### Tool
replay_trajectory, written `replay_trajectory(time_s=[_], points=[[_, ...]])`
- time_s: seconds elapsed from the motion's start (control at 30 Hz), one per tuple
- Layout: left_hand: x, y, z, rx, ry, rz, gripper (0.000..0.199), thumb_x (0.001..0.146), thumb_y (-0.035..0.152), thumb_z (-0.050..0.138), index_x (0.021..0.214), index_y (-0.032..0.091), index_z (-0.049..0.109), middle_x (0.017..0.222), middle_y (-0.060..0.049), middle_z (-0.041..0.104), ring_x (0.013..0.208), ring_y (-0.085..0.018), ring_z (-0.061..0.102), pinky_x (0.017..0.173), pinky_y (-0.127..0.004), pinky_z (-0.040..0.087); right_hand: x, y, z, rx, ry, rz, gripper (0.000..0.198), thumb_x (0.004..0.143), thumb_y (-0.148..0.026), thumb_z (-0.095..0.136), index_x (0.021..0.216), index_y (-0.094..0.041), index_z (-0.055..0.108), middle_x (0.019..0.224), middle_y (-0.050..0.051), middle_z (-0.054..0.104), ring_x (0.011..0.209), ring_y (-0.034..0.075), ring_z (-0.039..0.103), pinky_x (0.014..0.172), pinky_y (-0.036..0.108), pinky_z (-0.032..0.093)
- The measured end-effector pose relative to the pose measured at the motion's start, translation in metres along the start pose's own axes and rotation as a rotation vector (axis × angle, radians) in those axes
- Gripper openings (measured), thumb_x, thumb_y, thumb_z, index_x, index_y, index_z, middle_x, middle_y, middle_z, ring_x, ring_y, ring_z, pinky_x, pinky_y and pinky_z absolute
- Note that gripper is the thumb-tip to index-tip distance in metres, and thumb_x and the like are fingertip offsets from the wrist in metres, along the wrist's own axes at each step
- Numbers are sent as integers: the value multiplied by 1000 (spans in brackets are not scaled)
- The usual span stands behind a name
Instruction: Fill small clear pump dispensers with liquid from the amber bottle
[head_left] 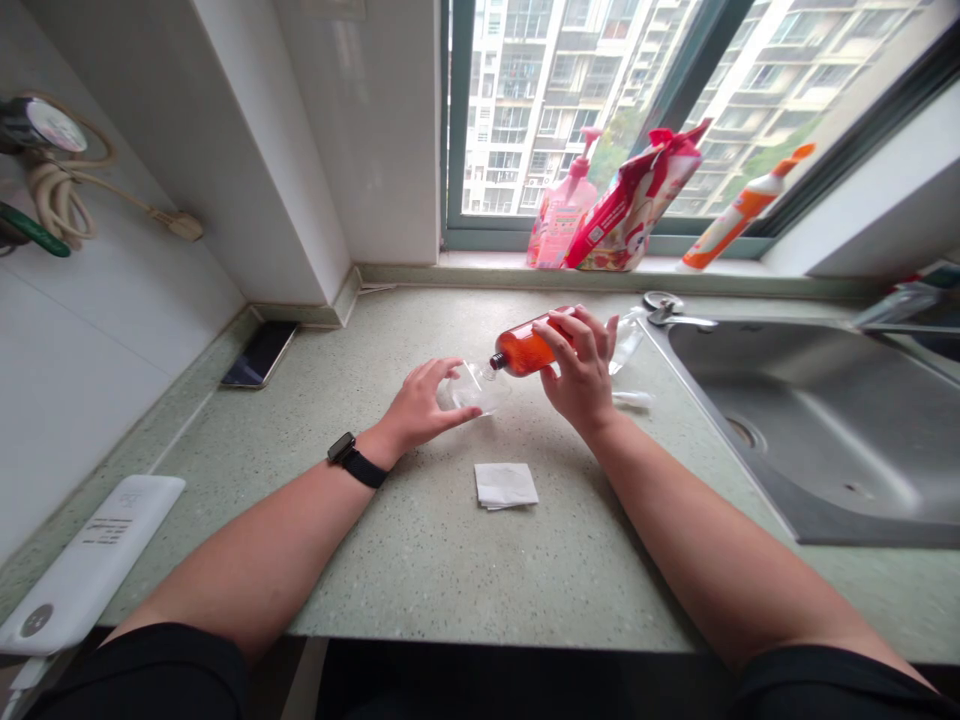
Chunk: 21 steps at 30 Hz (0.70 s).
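Observation:
My right hand is wrapped round an amber bottle, tilted with its dark open neck pointing left and slightly down. That neck meets or nearly meets the mouth of a small clear bottle. My left hand grips the clear bottle between thumb and fingers, low over the counter. Whether liquid is flowing between the two I cannot tell. A folded white tissue lies on the counter nearer to me. Beyond my right hand are a clear plastic item and a small white piece, both partly hidden.
A steel sink is at the right. On the left lie a phone and a white power bank with a cable. The windowsill bears a pink pump bottle, a red bag and an orange-white bottle.

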<state>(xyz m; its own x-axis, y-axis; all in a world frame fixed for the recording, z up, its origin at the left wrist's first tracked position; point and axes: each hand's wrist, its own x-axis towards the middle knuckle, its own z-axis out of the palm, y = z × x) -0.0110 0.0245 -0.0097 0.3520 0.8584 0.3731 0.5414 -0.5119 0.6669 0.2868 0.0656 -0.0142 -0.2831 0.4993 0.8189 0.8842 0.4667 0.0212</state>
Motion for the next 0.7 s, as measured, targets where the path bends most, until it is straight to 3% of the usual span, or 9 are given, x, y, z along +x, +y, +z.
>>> replay_trajectory(time_s=[0.43, 0.7], points=[[0, 0, 0, 4, 0, 0, 76, 85, 64, 88, 146, 28, 60, 127, -9, 75, 120, -34, 71, 110, -56, 54, 0, 0, 0, 17, -20, 22, 82, 90, -5, 63, 161, -44, 49, 154, 6, 60, 157, 38, 43, 135, 76, 17], [0, 0, 0, -10, -2, -2, 74, 86, 62, 88, 145, 28, 60, 126, -9, 75, 121, -33, 71, 111, -54, 54, 0, -1, 0, 4, 3, 16, 74, 91, -5, 63, 156, -40, 55, 153, 6, 61, 158, 36, 43, 136, 74, 17]])
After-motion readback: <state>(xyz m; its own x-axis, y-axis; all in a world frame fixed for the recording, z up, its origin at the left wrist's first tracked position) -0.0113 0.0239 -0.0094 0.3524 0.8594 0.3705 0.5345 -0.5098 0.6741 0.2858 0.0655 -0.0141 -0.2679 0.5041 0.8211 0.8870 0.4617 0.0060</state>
